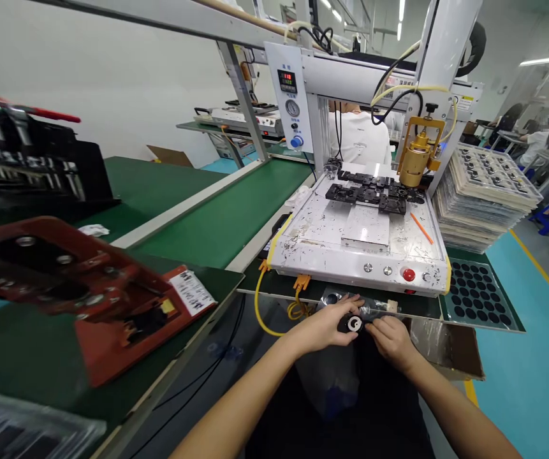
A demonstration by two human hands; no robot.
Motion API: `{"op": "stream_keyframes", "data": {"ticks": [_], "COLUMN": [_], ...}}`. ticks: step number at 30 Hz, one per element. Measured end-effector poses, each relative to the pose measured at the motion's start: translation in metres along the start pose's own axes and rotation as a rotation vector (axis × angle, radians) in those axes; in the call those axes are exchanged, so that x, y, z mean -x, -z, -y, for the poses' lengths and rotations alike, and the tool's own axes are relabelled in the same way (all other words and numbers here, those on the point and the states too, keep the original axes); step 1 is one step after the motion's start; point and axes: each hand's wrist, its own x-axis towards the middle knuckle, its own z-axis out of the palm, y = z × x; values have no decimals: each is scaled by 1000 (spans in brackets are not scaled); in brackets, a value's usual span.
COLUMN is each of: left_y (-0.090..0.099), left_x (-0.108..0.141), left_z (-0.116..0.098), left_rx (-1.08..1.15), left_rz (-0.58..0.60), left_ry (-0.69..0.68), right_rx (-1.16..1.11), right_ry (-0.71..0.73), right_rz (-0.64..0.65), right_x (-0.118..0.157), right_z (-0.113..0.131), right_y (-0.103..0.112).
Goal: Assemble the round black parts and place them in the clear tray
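Held in the left hand (pixel 329 322), in front of the table's near edge and above the lap: a small black part (pixel 354 324) with a round, whitish face turned toward the camera. Closed around it from the back and sides, left thumb below and fingers above, with little gap to spare. Brought up just beside it, the right hand (pixel 391 341), thumb and fingers bunched near its right side; impossible to make out whether pinching the part, something thin next to it, or nothing.

Probably light and stiff, perhaps smooth enough to slip, and likely easy to mark on the pale face. Best taken by the dark outer rim, with light pressure and no thumb across the front.

Just behind the hands, clear plastic film (pixel 373 307) on the table (pixel 424 305). Farther back, a white machine (pixel 312 256) bearing black fixtures (pixel 370 191), an orange stick (pixel 421 228) and, above, a gold cylinder (pixel 415 164). Off to the right, a sheet of black discs (pixel 479 294) and stacked trays (pixel 463 204); below these, a cardboard box (pixel 468 350). Out to the left, a red press (pixel 104 347).
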Motion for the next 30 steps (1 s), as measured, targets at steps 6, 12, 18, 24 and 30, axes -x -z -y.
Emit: {"op": "stream_keyframes", "data": {"ticks": [6,12,18,24,30], "left_y": [-17,-15,3,8,-9], "left_x": [-13,-34,-20,1,6], "left_z": [13,14,9,8,-7], "left_rx": [-111,-171,-194,-190,-250], "left_rz": [-218,-244,-225,-266,-321], "left_ry": [-53,-48,-54,-79,-105], "right_rx": [-73,-137,-121,-129,-195], "right_ry": [-214,-311,-316,-419,-507], "right_rz": [-45,83,116,91,40], "right_x": [12,-11,-14,-14,-22], "right_z": [20,14,5,10,13], "right_y": [42,42,23,15,14]}}
